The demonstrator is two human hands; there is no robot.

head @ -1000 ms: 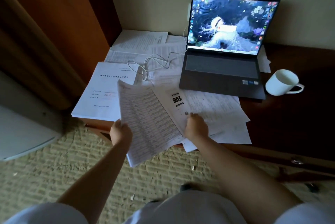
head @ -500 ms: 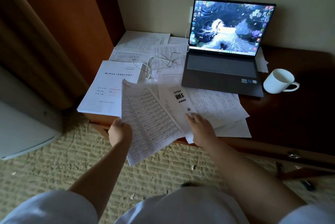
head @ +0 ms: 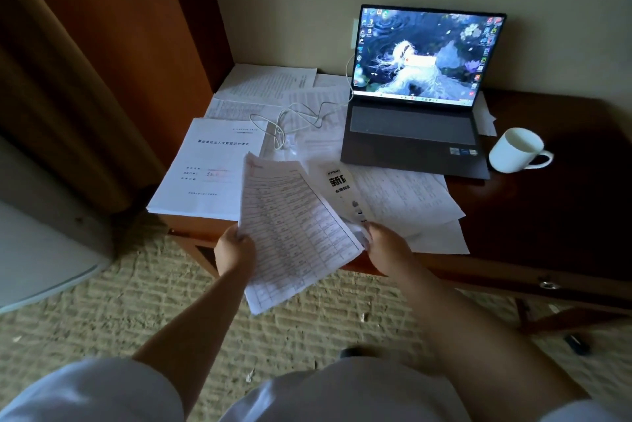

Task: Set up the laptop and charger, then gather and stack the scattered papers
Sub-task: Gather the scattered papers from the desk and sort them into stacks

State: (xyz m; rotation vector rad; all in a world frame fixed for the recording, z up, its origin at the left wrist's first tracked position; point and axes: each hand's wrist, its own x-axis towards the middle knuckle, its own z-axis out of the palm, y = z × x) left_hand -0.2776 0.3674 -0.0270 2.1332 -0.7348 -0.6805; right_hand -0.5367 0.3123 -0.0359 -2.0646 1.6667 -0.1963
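Note:
The open laptop (head: 415, 127) stands lit at the back of the dark wooden desk (head: 564, 202). Its white charger cable (head: 294, 120) loops over the papers to the laptop's left side. My left hand (head: 236, 249) grips a bundle of table-printed sheets (head: 290, 233), lifted and tilted over the desk's front edge. My right hand (head: 386, 243) pinches the near end of a folded leaflet with bold black print (head: 342, 192), at the bundle's right edge. More loose papers (head: 403, 206) lie flat under and beside it. A stapled white document (head: 212, 172) rests at the desk's left.
A white mug (head: 516, 149) stands right of the laptop. Further sheets (head: 270, 79) lie at the back left against the wall. A wooden wardrobe panel (head: 113, 45) rises at the left. Patterned carpet (head: 136, 302) lies below the desk edge.
The bundle in my left hand has swung more upright and toward the leaflet. My right hand has slid back from the leaflet's middle to its near end.

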